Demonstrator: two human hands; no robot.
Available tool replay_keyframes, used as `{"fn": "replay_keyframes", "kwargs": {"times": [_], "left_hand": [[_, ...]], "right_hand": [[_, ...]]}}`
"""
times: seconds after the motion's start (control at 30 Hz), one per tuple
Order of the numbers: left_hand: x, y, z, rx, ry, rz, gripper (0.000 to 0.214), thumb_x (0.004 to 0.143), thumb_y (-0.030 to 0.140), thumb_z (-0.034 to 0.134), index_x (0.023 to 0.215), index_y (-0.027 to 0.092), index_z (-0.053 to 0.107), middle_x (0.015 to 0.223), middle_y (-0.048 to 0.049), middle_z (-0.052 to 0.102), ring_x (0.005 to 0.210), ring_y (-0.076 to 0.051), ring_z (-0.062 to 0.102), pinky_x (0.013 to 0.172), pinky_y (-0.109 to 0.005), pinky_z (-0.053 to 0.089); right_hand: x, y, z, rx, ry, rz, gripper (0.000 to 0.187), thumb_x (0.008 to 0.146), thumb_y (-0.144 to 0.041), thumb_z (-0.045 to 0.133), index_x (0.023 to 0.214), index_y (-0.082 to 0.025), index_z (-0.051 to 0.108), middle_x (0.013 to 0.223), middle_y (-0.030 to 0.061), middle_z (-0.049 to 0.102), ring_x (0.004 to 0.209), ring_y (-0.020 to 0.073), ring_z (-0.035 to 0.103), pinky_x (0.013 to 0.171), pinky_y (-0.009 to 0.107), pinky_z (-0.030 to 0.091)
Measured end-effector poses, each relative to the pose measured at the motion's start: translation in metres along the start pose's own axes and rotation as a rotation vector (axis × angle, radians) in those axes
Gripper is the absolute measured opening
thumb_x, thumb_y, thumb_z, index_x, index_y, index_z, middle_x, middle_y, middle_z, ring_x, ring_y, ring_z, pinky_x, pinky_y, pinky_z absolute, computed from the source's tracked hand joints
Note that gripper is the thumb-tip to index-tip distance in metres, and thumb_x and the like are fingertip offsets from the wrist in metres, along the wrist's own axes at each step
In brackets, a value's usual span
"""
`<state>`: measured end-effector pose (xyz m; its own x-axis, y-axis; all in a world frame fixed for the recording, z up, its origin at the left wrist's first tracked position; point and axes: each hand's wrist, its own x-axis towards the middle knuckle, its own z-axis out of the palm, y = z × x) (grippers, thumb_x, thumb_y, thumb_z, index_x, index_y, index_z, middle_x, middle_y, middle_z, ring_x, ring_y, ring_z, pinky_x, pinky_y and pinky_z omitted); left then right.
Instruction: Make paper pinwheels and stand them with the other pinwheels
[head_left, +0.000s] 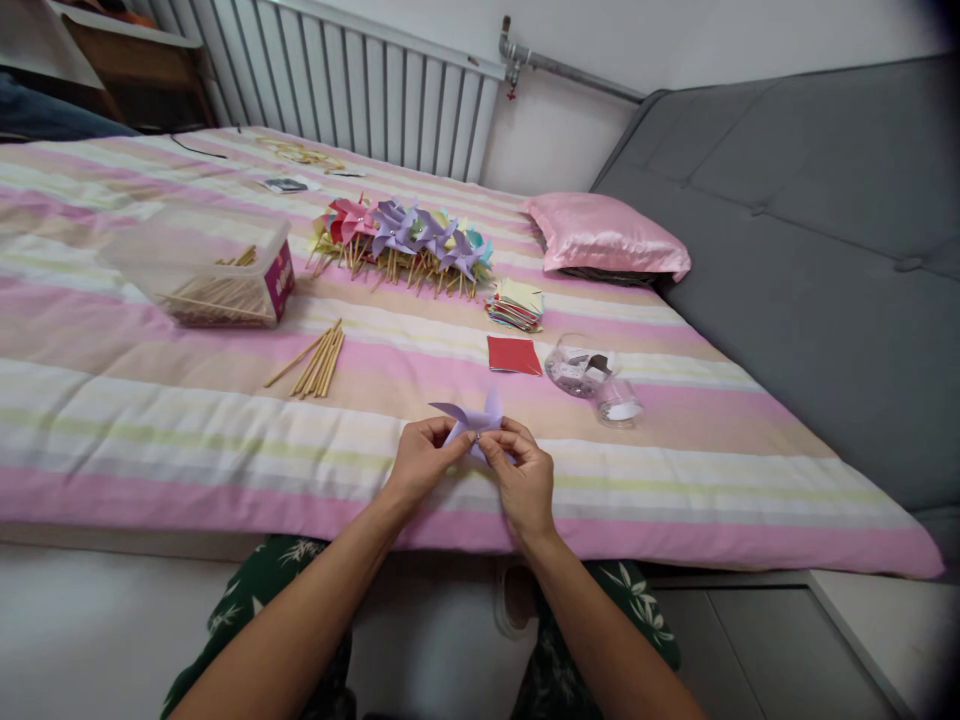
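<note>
Both my hands meet over the near edge of the striped bed cover (150, 420). My left hand (421, 462) and my right hand (523, 475) pinch a folded purple paper pinwheel (471, 417) between their fingertips, its points sticking up and to the left. A small silvery pin seems to sit at its centre, between my fingers. A red paper square (514, 355) lies flat just beyond the pinwheel.
A loose bundle of wooden sticks (316, 362) lies to the left, a clear box of sticks (206, 270) behind it. Finished pinwheels (405, 240) pile up farther back, beside a stack of coloured paper (516, 303). A tipped clear jar (581, 370) and its lid (618, 403) lie right. A pink pillow (607, 235) rests near the grey sofa (825, 250).
</note>
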<state>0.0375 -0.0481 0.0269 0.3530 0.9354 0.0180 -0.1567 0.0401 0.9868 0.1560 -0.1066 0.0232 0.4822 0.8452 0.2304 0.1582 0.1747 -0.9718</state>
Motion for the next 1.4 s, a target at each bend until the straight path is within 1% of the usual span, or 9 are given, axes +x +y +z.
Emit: {"fn": "replay_keyframes", "kwargs": {"times": [0.13, 0.3, 0.73, 0.93, 1.1, 1.17, 1.27, 1.33, 1.4], "left_hand": [[-0.0003, 0.0006, -0.0002, 0.025, -0.002, 0.006, 0.029, 0.064, 0.035, 0.072, 0.055, 0.013, 0.055, 0.053, 0.0045, 0.046, 0.050, -0.007, 0.039, 0.049, -0.020, 0.029], [-0.0013, 0.0017, 0.0008, 0.037, 0.012, 0.019, 0.029, 0.064, 0.035, 0.072, 0.055, 0.014, 0.054, 0.053, 0.0048, 0.045, 0.050, -0.007, 0.037, 0.048, -0.020, 0.028], [-0.0022, 0.0047, 0.0018, 0.033, 0.010, 0.027, 0.030, 0.064, 0.036, 0.071, 0.053, 0.014, 0.053, 0.052, 0.0048, 0.045, 0.049, -0.006, 0.036, 0.047, -0.021, 0.027], [-0.0027, 0.0059, 0.0017, 0.053, 0.014, 0.023, 0.031, 0.063, 0.036, 0.071, 0.052, 0.015, 0.052, 0.051, 0.0048, 0.043, 0.049, -0.007, 0.036, 0.046, -0.021, 0.026], [-0.0028, 0.0069, 0.0022, 0.044, 0.012, 0.016, 0.031, 0.063, 0.036, 0.072, 0.050, 0.015, 0.052, 0.050, 0.0052, 0.044, 0.048, -0.007, 0.036, 0.047, -0.021, 0.027], [-0.0029, 0.0072, 0.0022, 0.034, 0.007, 0.013, 0.032, 0.062, 0.036, 0.072, 0.050, 0.015, 0.052, 0.050, 0.0055, 0.044, 0.048, -0.006, 0.036, 0.048, -0.021, 0.028], [-0.0029, 0.0067, 0.0014, 0.024, -0.012, 0.002, 0.029, 0.062, 0.036, 0.072, 0.054, 0.014, 0.056, 0.052, 0.0045, 0.047, 0.049, -0.007, 0.038, 0.048, -0.021, 0.028], [-0.0028, 0.0060, 0.0006, 0.028, -0.024, -0.002, 0.027, 0.063, 0.037, 0.071, 0.057, 0.013, 0.059, 0.054, 0.0033, 0.050, 0.050, -0.007, 0.039, 0.048, -0.021, 0.029], [-0.0026, 0.0053, 0.0000, 0.032, -0.025, -0.001, 0.027, 0.064, 0.036, 0.071, 0.058, 0.013, 0.059, 0.055, 0.0027, 0.051, 0.051, -0.007, 0.040, 0.049, -0.020, 0.029]], "right_hand": [[-0.0001, -0.0001, 0.0004, 0.000, -0.003, -0.020, 0.017, 0.075, -0.034, 0.068, 0.076, -0.017, 0.071, 0.102, 0.0086, 0.064, 0.099, 0.0214, 0.059, 0.087, 0.033, 0.044], [-0.0015, 0.0015, 0.0009, 0.049, -0.049, -0.035, 0.017, 0.078, -0.032, 0.064, 0.076, -0.016, 0.067, 0.089, 0.0062, 0.066, 0.087, 0.0191, 0.061, 0.078, 0.031, 0.046], [-0.0007, -0.0028, -0.0029, -0.070, -0.047, -0.094, 0.015, 0.077, -0.031, 0.064, 0.075, -0.017, 0.068, 0.102, 0.0087, 0.064, 0.096, 0.0210, 0.059, 0.081, 0.031, 0.044], [-0.0025, -0.0009, -0.0008, -0.002, -0.056, -0.037, 0.016, 0.079, -0.032, 0.062, 0.076, -0.017, 0.062, 0.076, 0.0021, 0.061, 0.069, 0.0138, 0.055, 0.061, 0.024, 0.043], [-0.0026, -0.0002, 0.0005, 0.086, 0.024, -0.030, 0.022, 0.073, -0.028, 0.069, 0.082, -0.019, 0.050, 0.074, -0.0021, 0.057, 0.070, 0.0123, 0.056, 0.067, 0.025, 0.046], [-0.0023, -0.0001, 0.0010, 0.149, -0.011, -0.001, 0.028, 0.073, -0.027, 0.069, 0.091, -0.020, 0.048, 0.078, -0.0010, 0.061, 0.074, 0.0135, 0.060, 0.071, 0.027, 0.048], [-0.0014, 0.0007, 0.0017, 0.218, -0.087, 0.030, 0.037, 0.076, -0.029, 0.067, 0.106, -0.019, 0.050, 0.090, 0.0045, 0.066, 0.083, 0.0169, 0.063, 0.078, 0.031, 0.049], [-0.0005, 0.0018, 0.0015, 0.201, -0.122, 0.037, 0.031, 0.077, -0.032, 0.065, 0.103, -0.017, 0.056, 0.091, 0.0055, 0.067, 0.083, 0.0174, 0.063, 0.077, 0.030, 0.049], [0.0003, 0.0028, 0.0009, 0.168, -0.147, 0.041, 0.023, 0.078, -0.034, 0.064, 0.092, -0.016, 0.061, 0.086, 0.0041, 0.066, 0.079, 0.0165, 0.062, 0.073, 0.028, 0.049]]}}
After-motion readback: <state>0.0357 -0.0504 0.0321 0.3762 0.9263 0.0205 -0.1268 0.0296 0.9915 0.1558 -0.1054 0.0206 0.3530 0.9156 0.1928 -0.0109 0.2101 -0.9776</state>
